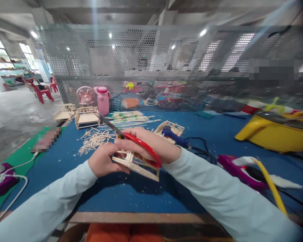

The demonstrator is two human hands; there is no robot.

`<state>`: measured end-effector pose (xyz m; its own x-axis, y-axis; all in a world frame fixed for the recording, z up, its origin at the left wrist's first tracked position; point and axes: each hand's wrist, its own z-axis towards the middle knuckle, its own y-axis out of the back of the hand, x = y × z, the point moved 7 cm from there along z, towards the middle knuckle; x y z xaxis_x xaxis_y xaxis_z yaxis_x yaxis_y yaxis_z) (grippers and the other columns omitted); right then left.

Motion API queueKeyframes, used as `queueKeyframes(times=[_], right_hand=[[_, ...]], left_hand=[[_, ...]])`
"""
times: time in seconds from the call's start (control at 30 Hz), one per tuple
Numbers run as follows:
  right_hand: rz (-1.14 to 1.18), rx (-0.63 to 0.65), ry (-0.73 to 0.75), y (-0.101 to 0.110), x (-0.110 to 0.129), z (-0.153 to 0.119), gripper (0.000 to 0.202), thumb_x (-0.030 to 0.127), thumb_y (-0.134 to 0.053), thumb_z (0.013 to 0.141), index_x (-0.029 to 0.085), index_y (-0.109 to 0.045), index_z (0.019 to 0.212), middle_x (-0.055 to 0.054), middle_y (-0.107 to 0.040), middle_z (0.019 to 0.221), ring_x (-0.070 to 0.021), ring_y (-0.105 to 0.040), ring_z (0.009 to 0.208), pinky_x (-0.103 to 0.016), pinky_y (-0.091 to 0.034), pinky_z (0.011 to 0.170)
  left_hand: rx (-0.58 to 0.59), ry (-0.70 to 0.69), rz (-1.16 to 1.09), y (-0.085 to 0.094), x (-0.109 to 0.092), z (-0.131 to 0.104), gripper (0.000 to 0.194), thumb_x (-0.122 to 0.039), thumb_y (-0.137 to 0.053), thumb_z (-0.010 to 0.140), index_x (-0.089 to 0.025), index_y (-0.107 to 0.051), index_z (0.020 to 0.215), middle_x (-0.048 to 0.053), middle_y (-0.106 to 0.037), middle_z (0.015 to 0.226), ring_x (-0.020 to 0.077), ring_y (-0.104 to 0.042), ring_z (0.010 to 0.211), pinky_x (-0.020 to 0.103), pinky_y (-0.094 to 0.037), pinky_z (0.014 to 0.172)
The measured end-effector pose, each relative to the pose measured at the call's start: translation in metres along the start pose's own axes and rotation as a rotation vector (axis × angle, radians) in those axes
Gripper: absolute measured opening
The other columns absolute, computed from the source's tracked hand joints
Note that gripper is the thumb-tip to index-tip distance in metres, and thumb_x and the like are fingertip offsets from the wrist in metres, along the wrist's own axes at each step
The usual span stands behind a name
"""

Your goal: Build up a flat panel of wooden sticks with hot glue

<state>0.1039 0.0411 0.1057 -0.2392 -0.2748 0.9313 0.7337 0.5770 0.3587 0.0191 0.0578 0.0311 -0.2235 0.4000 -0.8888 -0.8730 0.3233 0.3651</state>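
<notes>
My left hand (pixel 103 159) is closed on a small wooden stick frame (pixel 138 166), held tilted above the blue table. Red-handled scissors (pixel 143 148) are in my right hand (pixel 143 139), their dark blades pointing to the upper left. The fingers of my right hand also lie close against the frame; whether they grip it is hidden. Behind my hands is a pile of cut stick pieces (pixel 94 141). Beyond my right wrist lies a blue glue gun (pixel 175 136), over another stick frame (pixel 179 128).
Finished-looking stick models (pixel 88 117) stand at the back left near a pink bottle (pixel 103 101). Longer sticks (pixel 128 116) lie behind. A yellow pot (pixel 285 132) and a purple power strip (pixel 237 171) are on the right. A perforated metal screen (pixel 116 67) borders the table.
</notes>
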Motion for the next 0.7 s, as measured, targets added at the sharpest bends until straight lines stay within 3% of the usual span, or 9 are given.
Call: queueKeyframes(times=[0.13, 0.2, 0.27, 0.43, 0.6, 0.7], right_hand=[[0.009, -0.453, 0.225, 0.053, 0.01, -0.014, 0.026, 0.045, -0.061, 0.074, 0.02, -0.053, 0.079, 0.004, -0.052, 0.061, -0.0062, -0.043, 0.046, -0.019, -0.032, 0.04], [0.049, -0.533, 0.3, 0.071, 0.003, -0.028, 0.029, 0.05, -0.054, 0.078, 0.023, -0.053, 0.089, 0.004, -0.051, 0.063, -0.0073, -0.042, 0.048, -0.02, -0.031, 0.041], [0.049, -0.524, 0.358, 0.078, -0.007, -0.04, 0.032, 0.053, -0.053, 0.078, 0.025, -0.052, 0.094, 0.003, -0.052, 0.066, -0.0092, -0.044, 0.051, -0.022, -0.032, 0.043], [0.076, -0.448, 0.365, 0.058, -0.04, -0.057, 0.045, 0.046, -0.07, 0.065, 0.028, -0.049, 0.101, -0.002, -0.059, 0.086, -0.0149, -0.054, 0.068, -0.028, -0.043, 0.057], [-0.02, -0.582, 0.258, 0.042, -0.057, -0.053, 0.032, 0.027, -0.07, 0.066, 0.026, -0.048, 0.09, 0.002, -0.056, 0.072, -0.0148, -0.055, 0.062, -0.03, -0.046, 0.06], [-0.066, -0.601, 0.271, 0.039, -0.06, -0.052, 0.028, 0.024, -0.067, 0.067, 0.025, -0.048, 0.087, 0.002, -0.056, 0.07, -0.0144, -0.054, 0.06, -0.029, -0.046, 0.058]], left_hand=[[-0.204, -0.05, 0.019, 0.013, 0.006, -0.005, 0.03, -0.04, -0.078, 0.053, -0.017, -0.067, 0.068, 0.003, -0.066, 0.067, 0.0182, -0.057, 0.063, 0.029, -0.045, 0.063], [-0.27, -0.096, -0.028, 0.019, 0.003, -0.007, 0.03, -0.039, -0.077, 0.054, -0.018, -0.068, 0.073, 0.003, -0.067, 0.072, 0.02, -0.059, 0.068, 0.03, -0.046, 0.065], [-0.325, -0.13, -0.052, 0.024, -0.002, -0.009, 0.026, -0.037, -0.078, 0.054, -0.02, -0.068, 0.071, 0.003, -0.067, 0.074, 0.0228, -0.061, 0.074, 0.032, -0.047, 0.069], [-0.406, -0.11, -0.09, 0.023, -0.005, -0.012, 0.023, -0.034, -0.077, 0.055, -0.02, -0.066, 0.068, 0.003, -0.067, 0.07, 0.0227, -0.06, 0.07, 0.033, -0.048, 0.067], [-0.277, -0.03, -0.065, 0.004, 0.005, -0.011, 0.028, -0.035, -0.073, 0.061, -0.017, -0.062, 0.08, 0.004, -0.065, 0.076, 0.0199, -0.058, 0.071, 0.03, -0.046, 0.067], [-0.313, -0.031, -0.044, 0.003, 0.004, -0.013, 0.032, -0.034, -0.074, 0.06, -0.018, -0.056, 0.081, 0.002, -0.061, 0.072, 0.0156, -0.055, 0.063, 0.027, -0.045, 0.06]])
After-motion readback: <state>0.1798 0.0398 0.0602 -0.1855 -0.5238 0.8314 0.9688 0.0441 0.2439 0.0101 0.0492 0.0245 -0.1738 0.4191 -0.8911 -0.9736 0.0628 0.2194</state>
